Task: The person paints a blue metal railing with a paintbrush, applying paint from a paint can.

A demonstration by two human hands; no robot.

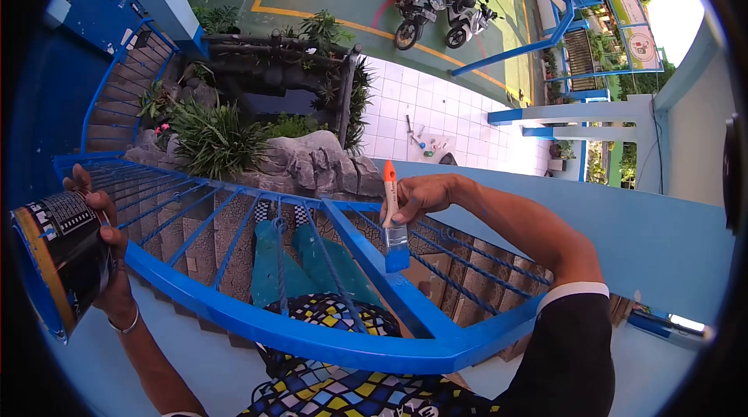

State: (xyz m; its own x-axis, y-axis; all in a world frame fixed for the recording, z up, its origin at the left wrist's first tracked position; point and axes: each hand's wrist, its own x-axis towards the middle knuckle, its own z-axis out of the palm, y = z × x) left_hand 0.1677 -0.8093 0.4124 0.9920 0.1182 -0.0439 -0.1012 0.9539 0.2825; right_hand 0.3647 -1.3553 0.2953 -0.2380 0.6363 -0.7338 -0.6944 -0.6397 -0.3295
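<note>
At nine o'clock, the left hand (109,261) has its fingers wrapped around a tilted paint can (78,242), blue inside. Just off centre towards three, the right hand (421,197) grips a paintbrush (393,218) in closed fingers, its orange tip towards twelve and blue bristles towards six, over the blue railing (312,345); contact is unclear. Beyond the bars are stairs (183,230) and checked shoes (302,216). Farther off, rocks (312,164) edge a pond (288,104) towards half past ten; two motorcycles (415,4) stand near one.
</note>
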